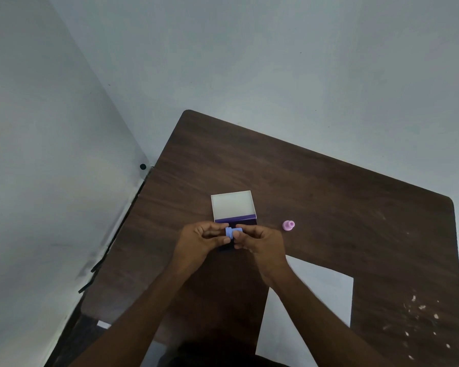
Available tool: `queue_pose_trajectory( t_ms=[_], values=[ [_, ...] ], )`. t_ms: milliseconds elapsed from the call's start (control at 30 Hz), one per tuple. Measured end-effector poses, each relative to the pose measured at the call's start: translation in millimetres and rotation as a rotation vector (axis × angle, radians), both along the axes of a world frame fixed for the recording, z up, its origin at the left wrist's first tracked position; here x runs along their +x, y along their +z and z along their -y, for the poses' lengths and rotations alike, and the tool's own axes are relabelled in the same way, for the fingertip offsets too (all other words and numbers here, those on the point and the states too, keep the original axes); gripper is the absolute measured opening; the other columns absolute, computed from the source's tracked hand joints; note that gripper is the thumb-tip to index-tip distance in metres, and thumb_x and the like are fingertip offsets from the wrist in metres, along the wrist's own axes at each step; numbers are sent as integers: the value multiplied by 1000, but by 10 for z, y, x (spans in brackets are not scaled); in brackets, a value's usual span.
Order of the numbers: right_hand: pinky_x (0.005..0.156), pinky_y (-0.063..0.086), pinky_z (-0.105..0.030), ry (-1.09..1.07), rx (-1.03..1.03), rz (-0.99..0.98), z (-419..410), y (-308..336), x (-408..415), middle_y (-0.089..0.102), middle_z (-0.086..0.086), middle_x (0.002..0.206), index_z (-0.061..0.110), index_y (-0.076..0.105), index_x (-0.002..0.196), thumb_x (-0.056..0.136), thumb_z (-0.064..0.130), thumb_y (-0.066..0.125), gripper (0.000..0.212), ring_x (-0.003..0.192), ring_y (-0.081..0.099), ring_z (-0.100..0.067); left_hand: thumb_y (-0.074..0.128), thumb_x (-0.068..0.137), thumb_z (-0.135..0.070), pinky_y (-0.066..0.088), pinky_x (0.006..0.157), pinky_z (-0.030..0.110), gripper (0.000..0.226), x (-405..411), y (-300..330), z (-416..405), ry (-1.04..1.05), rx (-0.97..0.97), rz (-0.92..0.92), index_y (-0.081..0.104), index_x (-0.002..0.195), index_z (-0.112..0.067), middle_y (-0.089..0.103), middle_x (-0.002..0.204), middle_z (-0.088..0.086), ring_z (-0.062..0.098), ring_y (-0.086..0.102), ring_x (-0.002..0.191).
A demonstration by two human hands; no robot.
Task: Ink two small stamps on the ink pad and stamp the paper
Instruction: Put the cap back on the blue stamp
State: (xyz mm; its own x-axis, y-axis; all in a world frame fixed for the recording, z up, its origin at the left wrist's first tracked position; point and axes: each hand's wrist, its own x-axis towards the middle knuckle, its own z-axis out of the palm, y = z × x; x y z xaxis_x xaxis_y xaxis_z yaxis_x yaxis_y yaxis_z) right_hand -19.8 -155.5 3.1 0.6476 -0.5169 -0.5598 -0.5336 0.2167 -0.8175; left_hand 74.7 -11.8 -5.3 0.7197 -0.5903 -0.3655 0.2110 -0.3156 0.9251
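A small blue stamp (pixel 232 232) lies on its side between my two hands, just above the dark ink pad (pixel 227 249). My left hand (pixel 202 241) pinches its left end and my right hand (pixel 260 241) pinches its right end. The pad's open lid (pixel 233 206) stands behind, pale inside with a purple edge. My hands hide most of the pad. A pink stamp (pixel 288 225) stands alone on the table to the right. A white sheet of paper (pixel 326 295) lies near me at the right, partly under my right forearm.
The dark wooden table (pixel 329 186) sits in a corner, with grey walls to the left and behind. Pale scuffs mark its right front area (pixel 419 321). Its left edge runs along the wall.
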Motion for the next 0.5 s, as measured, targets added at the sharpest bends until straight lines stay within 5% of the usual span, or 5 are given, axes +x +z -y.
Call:
queue_pose_trajectory(
  t_ms=[267,500],
  values=[
    [59,56,-15,-58,47,-31,-73,-4,3,74,7,74,16,73,96,77,18,76,19,66,73,-13,77,75,-8,51,68,9,26,-43,-16,-7,11,0,-4,72,92,-27,74,81,-23,2,71,82],
    [64,59,-19,16,59,-13,19,46,21,75,-3,82,8,71,104,78,14,75,27,68,73,-15,77,74,-2,49,68,6,31,-23,28,22,16,-20,-5,72,92,-28,73,80,-27,-2,70,82]
  ],
)
